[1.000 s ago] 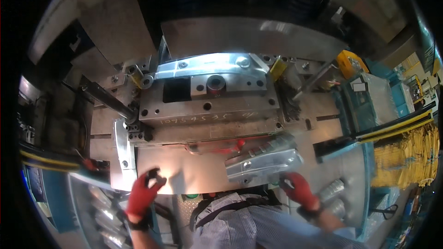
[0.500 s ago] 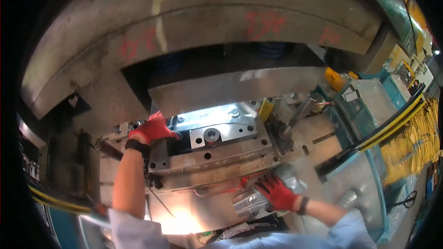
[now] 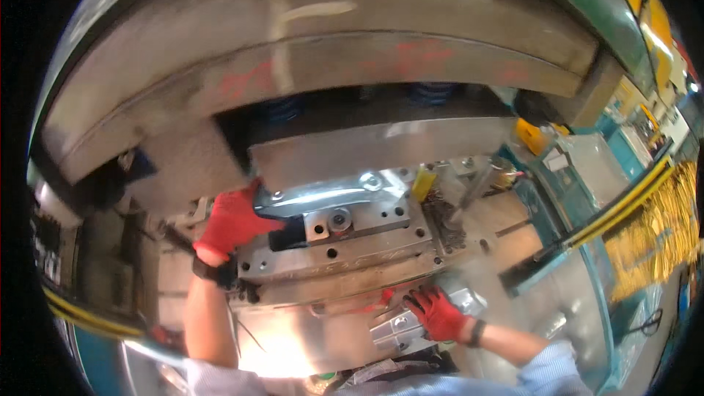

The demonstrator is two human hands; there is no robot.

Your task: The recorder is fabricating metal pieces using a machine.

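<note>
My left hand [image 3: 231, 226], in a red glove, grips the left end of a long, shiny formed metal part [image 3: 323, 196]. This part lies along the top of a steel die [image 3: 352, 255], under the raised upper block. The fingertips are partly hidden at the part's end. My right hand [image 3: 440, 314], also red-gloved, is over a second formed metal part [image 3: 392, 331] on the near ledge, its fingers curled on the top. How the fingers hold the underside is hidden.
The press's upper block [image 3: 381, 143] hangs close above the die. A guide post [image 3: 473, 191] and a yellow block [image 3: 423, 185] stand right of the part. Yellow-and-black bars [image 3: 623, 205] run along the right side, by a teal bin [image 3: 601, 315].
My left hand has drawn back toward me, and the shiny part has shifted slightly left on the die. The right hand stays on the second part. The view has moved a little.
</note>
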